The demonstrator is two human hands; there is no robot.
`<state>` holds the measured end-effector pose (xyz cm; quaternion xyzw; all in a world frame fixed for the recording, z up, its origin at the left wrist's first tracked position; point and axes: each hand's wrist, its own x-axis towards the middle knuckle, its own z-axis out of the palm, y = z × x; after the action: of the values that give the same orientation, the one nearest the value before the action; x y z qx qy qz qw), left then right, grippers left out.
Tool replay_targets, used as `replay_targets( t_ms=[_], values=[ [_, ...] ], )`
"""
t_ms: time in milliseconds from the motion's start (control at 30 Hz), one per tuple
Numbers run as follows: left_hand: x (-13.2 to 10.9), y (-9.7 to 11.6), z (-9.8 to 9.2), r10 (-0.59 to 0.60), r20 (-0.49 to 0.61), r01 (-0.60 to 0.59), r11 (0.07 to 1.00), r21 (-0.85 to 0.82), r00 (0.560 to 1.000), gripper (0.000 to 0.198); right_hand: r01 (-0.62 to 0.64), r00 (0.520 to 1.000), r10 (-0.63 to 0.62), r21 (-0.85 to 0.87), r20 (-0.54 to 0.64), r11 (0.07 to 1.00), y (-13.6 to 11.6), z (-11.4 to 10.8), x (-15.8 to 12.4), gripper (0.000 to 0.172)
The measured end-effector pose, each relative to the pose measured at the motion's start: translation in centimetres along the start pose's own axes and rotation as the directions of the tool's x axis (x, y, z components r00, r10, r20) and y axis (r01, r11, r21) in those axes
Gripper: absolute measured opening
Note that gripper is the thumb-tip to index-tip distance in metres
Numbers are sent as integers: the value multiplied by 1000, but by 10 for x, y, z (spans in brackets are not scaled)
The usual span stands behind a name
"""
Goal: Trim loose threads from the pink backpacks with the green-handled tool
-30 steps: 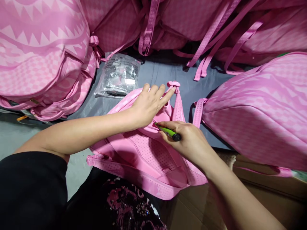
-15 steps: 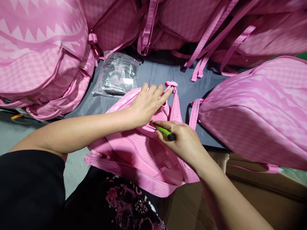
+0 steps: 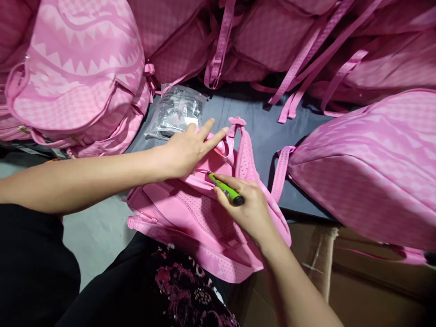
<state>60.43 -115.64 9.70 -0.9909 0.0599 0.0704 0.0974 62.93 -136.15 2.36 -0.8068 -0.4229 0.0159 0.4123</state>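
Observation:
A pink backpack [image 3: 190, 206] lies before me with its dotted back panel and shoulder straps facing up. My left hand [image 3: 187, 152] rests flat across its upper part, fingers spread, the index finger pointing toward the strap loop at the top. Between the thumb and fingers of my right hand [image 3: 250, 206] is a slim green tool with a black end [image 3: 226, 188]. Its tip sits at the pink fabric just below my left hand. Whether the tip touches the fabric I cannot tell, and the tool's exact kind is unclear.
Behind the backpack, a clear plastic bag [image 3: 179, 111] with dark contents lies on the grey surface [image 3: 262, 120]. More pink backpacks stand at the left [image 3: 88, 68], along the back and at the right [image 3: 368, 168]. Below right is a cardboard box [image 3: 303, 254].
My left hand has slid left and its fingers have spread wider. The right hand with the green tool has shifted slightly left and down. The whole view has also shifted a little.

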Motion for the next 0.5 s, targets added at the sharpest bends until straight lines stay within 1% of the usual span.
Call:
replay_targets(
  t_ms=[100, 167, 233, 300, 367, 433, 500],
  values=[
    [-38, -3, 13, -97, 25, 97, 995, 12, 995, 108, 73, 997, -71, 63, -31, 995, -15, 30, -4, 26],
    [-63, -5, 26, -185, 35, 185, 983, 6, 982, 108, 146, 989, -145, 54, -27, 988, -25, 49, -5, 26],
    [-81, -8, 42, -276, 34, 276, 961, -8, 961, 112, 195, 981, -195, 22, 3, 981, -31, 65, -3, 26],
    [-88, -14, 56, -342, 29, 342, 939, -20, 939, 116, 189, 981, -187, -33, 49, 981, -33, 78, 2, 26],
    [-85, -22, 67, -374, 39, 375, 927, -30, 927, 118, 153, 985, -147, -68, 90, 986, -32, 86, 9, 27],
    [-79, -31, 74, -343, 53, 346, 937, -50, 938, 115, 122, 987, -115, -64, 111, 990, -29, 91, 16, 28],
    [-74, -39, 79, -275, 53, 279, 957, -85, 960, 109, 105, 989, -100, -44, 111, 994, -26, 93, 20, 29]
  ],
)
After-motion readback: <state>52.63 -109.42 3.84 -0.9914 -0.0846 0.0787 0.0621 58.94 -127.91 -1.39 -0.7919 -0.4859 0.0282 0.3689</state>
